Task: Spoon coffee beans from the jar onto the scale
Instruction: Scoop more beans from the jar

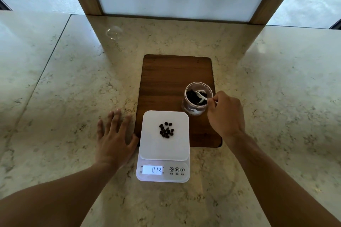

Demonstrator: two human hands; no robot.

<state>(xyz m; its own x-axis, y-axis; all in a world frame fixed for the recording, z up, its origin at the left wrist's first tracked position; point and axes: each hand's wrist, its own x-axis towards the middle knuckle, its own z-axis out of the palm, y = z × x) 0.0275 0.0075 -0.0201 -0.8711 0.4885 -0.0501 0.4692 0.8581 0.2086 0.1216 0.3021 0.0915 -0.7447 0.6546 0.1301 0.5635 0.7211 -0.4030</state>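
Two hands are over the marble surface (55,88), one working and one idle. The right hand (224,114) has its grip closed on the handle of a white spoon (201,97), pinched between the fingertips just outside the rim of the jar (197,97). From that grip the spoon runs away to the left and slightly up, its bowl down inside the jar among the dark beans (192,96). The jar is clear, open-topped and upright, touching the grip's left side, and it stands on the right part of a dark wooden board (175,75). Below and to the left of the grip sits the white scale (164,145), its far end overlapping the board's near edge and its near end on the surface. A small loose cluster of beans lies near the middle of the scale's platform, well apart from the grip. The lit display on the scale's near end reads 0.14, with three round buttons beside it. The left hand (114,136) rests palm down on the surface, fingers spread and holding nothing, just left of the scale with its thumb near the board's corner. Far up and to the left of both hands, a clear lid (114,32) lies on the surface, faint against the marble
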